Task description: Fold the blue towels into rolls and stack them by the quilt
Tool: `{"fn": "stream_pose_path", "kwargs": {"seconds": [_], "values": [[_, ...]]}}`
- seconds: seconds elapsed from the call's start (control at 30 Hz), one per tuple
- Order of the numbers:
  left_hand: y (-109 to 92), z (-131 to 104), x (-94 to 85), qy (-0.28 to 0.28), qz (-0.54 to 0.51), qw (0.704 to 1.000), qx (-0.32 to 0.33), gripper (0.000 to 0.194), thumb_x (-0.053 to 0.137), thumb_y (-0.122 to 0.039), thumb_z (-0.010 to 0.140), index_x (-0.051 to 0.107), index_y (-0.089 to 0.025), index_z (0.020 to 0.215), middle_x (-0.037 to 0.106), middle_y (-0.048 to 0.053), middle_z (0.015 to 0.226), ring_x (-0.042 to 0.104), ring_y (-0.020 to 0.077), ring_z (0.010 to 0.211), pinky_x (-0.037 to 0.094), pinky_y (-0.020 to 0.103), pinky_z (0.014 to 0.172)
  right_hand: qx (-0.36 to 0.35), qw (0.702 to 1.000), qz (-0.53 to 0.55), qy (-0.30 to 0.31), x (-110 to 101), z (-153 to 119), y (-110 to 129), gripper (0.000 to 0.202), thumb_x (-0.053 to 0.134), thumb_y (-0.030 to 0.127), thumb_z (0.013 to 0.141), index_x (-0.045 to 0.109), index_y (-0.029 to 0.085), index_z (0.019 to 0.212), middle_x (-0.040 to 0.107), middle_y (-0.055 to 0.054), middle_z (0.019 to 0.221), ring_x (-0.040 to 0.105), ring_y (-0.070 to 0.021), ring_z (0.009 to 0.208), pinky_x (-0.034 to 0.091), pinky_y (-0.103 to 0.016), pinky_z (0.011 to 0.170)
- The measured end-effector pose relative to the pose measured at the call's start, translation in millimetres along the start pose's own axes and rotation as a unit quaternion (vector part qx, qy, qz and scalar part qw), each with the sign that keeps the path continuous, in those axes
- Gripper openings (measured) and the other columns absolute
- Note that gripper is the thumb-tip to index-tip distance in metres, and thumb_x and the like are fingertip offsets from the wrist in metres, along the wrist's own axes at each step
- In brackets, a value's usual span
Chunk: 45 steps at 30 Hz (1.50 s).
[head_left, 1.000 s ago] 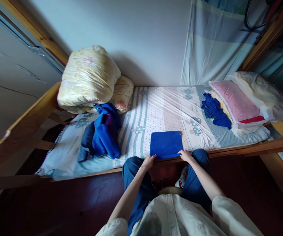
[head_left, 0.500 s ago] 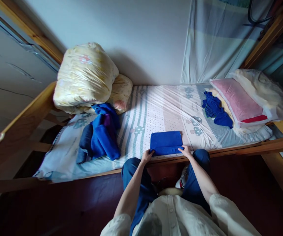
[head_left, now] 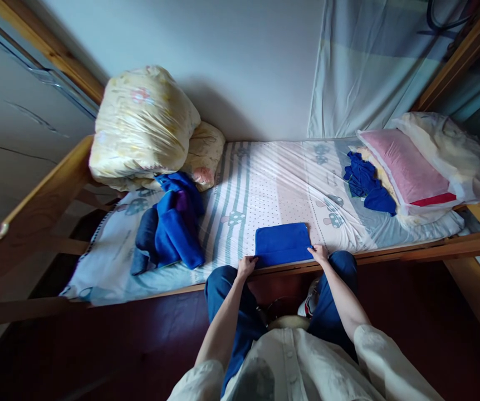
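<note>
A blue cloth (head_left: 282, 242), which looks like a towel folded into a flat rectangle, lies at the front edge of the bed. My left hand (head_left: 246, 267) pinches its near left corner between thumb and fingers. At the near right corner, my right hand (head_left: 318, 254) grips the cloth the same way. Just under the fingers is the wooden bed rail. To the left lies a loose pile of blue towels (head_left: 173, 231), one darker and one with a purple patch. Crumpled blue cloths (head_left: 365, 181) lie on the right side of the bed.
A patterned sheet (head_left: 260, 178) covers the mattress. A bundled yellow quilt (head_left: 143, 125) stands on the left, and a pink pillow in a clear bag (head_left: 407, 167) on the right. The wooden bed rail (head_left: 411, 252) runs along the front, above my knees.
A raised strip along the cloth's near edge now lies flatter. My hands have moved slightly apart at the two near corners, the right a little to the right.
</note>
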<state>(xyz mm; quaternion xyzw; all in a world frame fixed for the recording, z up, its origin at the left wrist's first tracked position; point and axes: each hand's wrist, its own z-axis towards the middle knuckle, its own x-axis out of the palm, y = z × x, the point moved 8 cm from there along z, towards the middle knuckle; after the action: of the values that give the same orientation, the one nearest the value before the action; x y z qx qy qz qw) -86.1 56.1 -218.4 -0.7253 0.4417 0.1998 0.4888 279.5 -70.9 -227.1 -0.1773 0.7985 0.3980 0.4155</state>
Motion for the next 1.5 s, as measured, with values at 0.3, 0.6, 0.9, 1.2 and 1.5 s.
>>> {"fn": "stream_pose_path", "kwargs": {"seconds": [0.3, 0.6, 0.9, 1.2, 1.5], "values": [[0.2, -5.0, 8.2, 0.046, 0.107, 0.993, 0.001, 0.025, 0.061, -0.029, 0.092, 0.073, -0.017, 0.074, 0.073, 0.010, 0.074, 0.072, 0.0268, 0.089, 0.050, 0.030, 0.079, -0.011, 1.000, -0.002, -0.005, -1.0, -0.2, -1.9, 0.032, 0.070, 0.038, 0.086, 0.065, 0.019, 0.061, 0.066, 0.002, 0.060, 0.059, -0.0130, 0.060, 0.031, -0.022, 0.057], [-5.6, -15.6, 8.0, -0.015, 0.116, 0.992, 0.045, 0.028, 0.050, -0.024, 0.097, 0.071, -0.014, 0.112, 0.075, 0.014, 0.112, 0.070, 0.0247, 0.107, 0.051, 0.032, 0.094, -0.057, 0.996, -0.011, -0.062, -10.3, -10.5, 8.4, 0.021, 0.064, 0.027, 0.091, 0.075, 0.019, 0.107, 0.079, -0.009, 0.106, 0.071, -0.0222, 0.098, 0.050, -0.028, 0.085], [-31.3, -49.2, 63.7, -0.041, 0.234, 0.928, 0.287, 0.053, 0.049, -0.025, 0.095, 0.055, -0.010, 0.146, 0.050, 0.019, 0.157, 0.043, 0.0324, 0.148, 0.034, 0.047, 0.123, -0.308, 0.943, -0.128, -0.004, 27.1, -52.6, 52.2, 0.053, 0.063, 0.026, 0.090, 0.061, 0.017, 0.143, 0.063, -0.015, 0.145, 0.056, -0.0274, 0.136, 0.039, -0.046, 0.117], [-38.6, -23.1, 85.7, -0.034, 0.334, 0.899, 0.282, 0.057, 0.039, -0.001, 0.090, 0.055, -0.004, 0.145, 0.058, 0.026, 0.145, 0.056, 0.0325, 0.137, 0.037, 0.052, 0.121, -0.307, 0.910, -0.277, 0.013, 41.7, -40.0, 50.4, 0.060, 0.053, 0.008, 0.088, 0.056, 0.013, 0.148, 0.058, -0.019, 0.149, 0.052, -0.0274, 0.142, 0.034, -0.047, 0.120], [-37.7, -20.1, 85.8, -0.049, 0.321, 0.911, 0.255, 0.055, 0.041, 0.001, 0.091, 0.058, -0.007, 0.143, 0.063, 0.026, 0.138, 0.061, 0.0319, 0.131, 0.046, 0.050, 0.114, -0.277, 0.896, -0.345, 0.028, 39.9, -39.0, 63.0, 0.052, 0.045, 0.002, 0.091, 0.065, 0.015, 0.137, 0.066, -0.020, 0.139, 0.060, -0.0256, 0.134, 0.040, -0.045, 0.118]]}}
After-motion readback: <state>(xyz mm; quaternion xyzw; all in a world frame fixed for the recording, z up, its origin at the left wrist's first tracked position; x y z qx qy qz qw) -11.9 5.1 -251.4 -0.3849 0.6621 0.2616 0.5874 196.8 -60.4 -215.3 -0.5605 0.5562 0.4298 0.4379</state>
